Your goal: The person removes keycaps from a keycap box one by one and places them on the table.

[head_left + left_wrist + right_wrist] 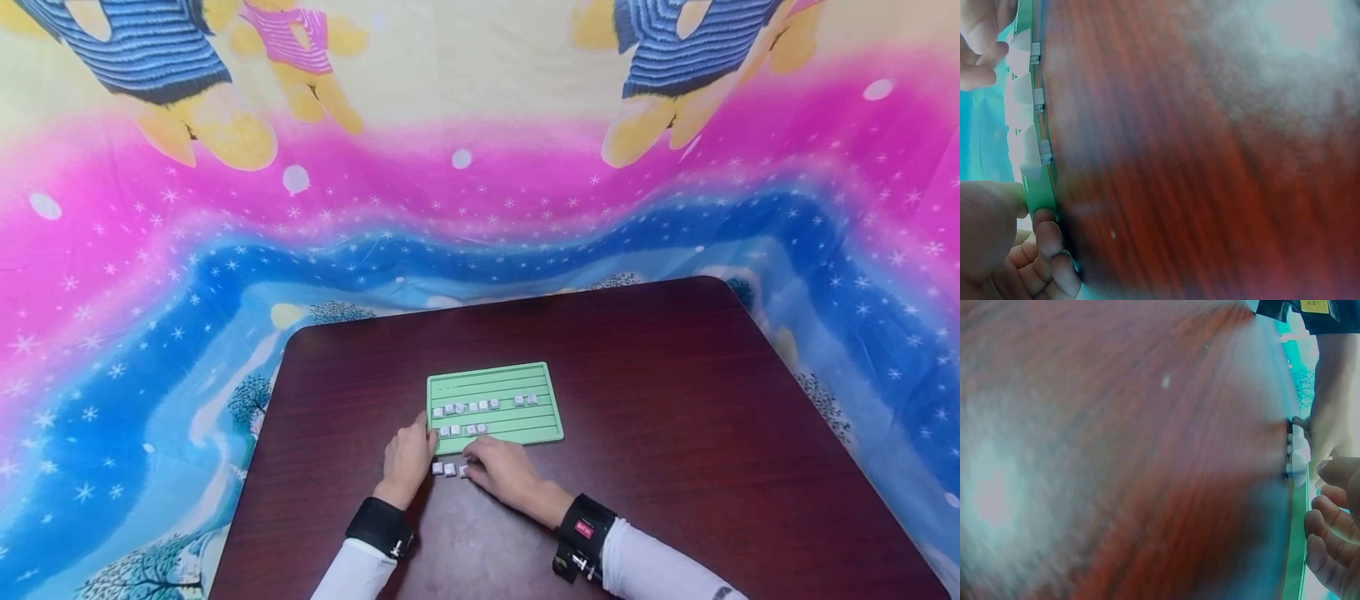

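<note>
A green grooved board (487,383) lies on the table with small white keycaps (483,405) set in two of its rows. My left hand (407,457) holds the board's near left corner, its fingers (1047,237) bent against the edge. Three loose keycaps (450,470) sit in a short line just in front of the board. Over the rightmost of these reaches my right hand (506,471), partly covering it. In the right wrist view, the right fingers (1329,519) are loosely bent and apart, with no keycap visible between them.
The dark red-brown table (637,375) has a rounded far edge. A patterned cloth (465,192) with bears and snowflakes hangs behind and around it. Each wrist wears a black strap (588,529) with a small metal fitting.
</note>
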The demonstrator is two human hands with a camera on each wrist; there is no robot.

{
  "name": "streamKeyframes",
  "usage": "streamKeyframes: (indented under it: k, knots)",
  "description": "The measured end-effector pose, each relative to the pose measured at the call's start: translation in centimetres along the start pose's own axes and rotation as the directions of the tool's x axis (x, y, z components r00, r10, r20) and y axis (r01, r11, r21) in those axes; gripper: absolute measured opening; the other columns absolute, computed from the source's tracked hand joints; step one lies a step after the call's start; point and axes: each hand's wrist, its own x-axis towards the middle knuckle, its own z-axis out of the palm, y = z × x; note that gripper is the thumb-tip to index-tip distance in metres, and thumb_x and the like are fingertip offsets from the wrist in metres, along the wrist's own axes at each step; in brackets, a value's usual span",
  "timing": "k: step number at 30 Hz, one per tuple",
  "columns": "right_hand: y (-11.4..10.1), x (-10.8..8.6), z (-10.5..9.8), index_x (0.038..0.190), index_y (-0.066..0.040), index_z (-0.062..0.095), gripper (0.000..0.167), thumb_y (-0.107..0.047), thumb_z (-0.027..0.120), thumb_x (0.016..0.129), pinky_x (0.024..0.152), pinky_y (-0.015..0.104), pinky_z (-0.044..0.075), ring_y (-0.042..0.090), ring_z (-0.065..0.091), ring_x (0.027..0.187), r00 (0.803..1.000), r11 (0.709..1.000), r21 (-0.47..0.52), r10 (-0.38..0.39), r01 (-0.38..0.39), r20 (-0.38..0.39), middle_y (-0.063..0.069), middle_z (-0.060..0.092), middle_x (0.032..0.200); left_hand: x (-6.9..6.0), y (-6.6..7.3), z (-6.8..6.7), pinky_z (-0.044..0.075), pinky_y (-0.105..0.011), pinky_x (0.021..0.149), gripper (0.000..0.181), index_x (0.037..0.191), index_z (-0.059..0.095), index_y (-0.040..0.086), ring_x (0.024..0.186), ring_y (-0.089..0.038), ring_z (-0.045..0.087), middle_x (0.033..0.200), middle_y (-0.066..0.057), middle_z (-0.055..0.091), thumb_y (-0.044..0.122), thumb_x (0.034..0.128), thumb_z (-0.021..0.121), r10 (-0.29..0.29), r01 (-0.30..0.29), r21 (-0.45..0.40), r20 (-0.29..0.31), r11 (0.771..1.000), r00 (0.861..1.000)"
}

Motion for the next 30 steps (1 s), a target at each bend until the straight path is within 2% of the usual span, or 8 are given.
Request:
streamKeyframes:
  k: [9, 13, 17, 30]
  knots:
    - [0.6, 0.5, -1.2, 0.104, -0.019, 0.074, 0.017, -0.026, 0.076, 0.088, 0.066, 0.024, 0.052, 0.006, 0.065, 0.079, 1.000, 1.000, -0.016, -0.011, 0.011, -0.001, -0.007, 0.070, 0.091, 0.0, 0.0, 0.1, 0.041, -0.038, 0.046, 0.023, 0.113, 0.066, 0.005, 0.054, -0.025, 0.062, 0.070, -0.014, 0.068, 0.021, 0.0966, 0.064, 0.008, -0.008, -0.015, -0.007, 1.000, 1.000]
    - [1.0, 0.7, -1.7, 0.108, -0.019, 0.074, 0.022, -0.027, 0.077, 0.088, 0.068, 0.025, 0.053, 0.007, 0.067, 0.082, 1.000, 0.999, -0.029, -0.012, 0.012, -0.005, -0.006, 0.071, 0.095, 0.0, 0.0, 0.1, 0.042, -0.039, 0.046, 0.026, 0.116, 0.066, 0.005, 0.055, -0.027, 0.063, 0.072, -0.016, 0.069, 0.021, 0.0962, 0.064, 0.012, -0.012, -0.011, -0.014, 1.000, 1.000]
    - [1.4, 0.9, -2.0, 0.110, -0.018, 0.074, 0.025, -0.027, 0.078, 0.088, 0.069, 0.026, 0.054, 0.009, 0.069, 0.084, 1.000, 1.000, -0.027, 0.009, -0.009, -0.027, -0.005, 0.072, 0.097, 0.0, 0.0, 0.0, 0.044, -0.040, 0.047, 0.032, 0.123, 0.066, 0.004, 0.054, -0.027, 0.063, 0.073, -0.017, 0.070, 0.022, 0.0965, 0.063, 0.006, -0.006, -0.007, -0.004, 1.000, 1.000]
    - [2.7, 1.6, -2.5, 0.109, -0.019, 0.074, 0.022, -0.029, 0.076, 0.089, 0.068, 0.026, 0.054, 0.008, 0.070, 0.086, 0.997, 0.998, -0.013, 0.056, -0.057, -0.056, -0.007, 0.073, 0.099, 0.0, 0.0, -0.2, 0.043, -0.037, 0.047, 0.035, 0.127, 0.064, 0.003, 0.052, -0.023, 0.059, 0.069, -0.013, 0.067, 0.022, 0.0975, 0.063, 0.000, 0.000, -0.002, 0.020, 1.000, 1.000]
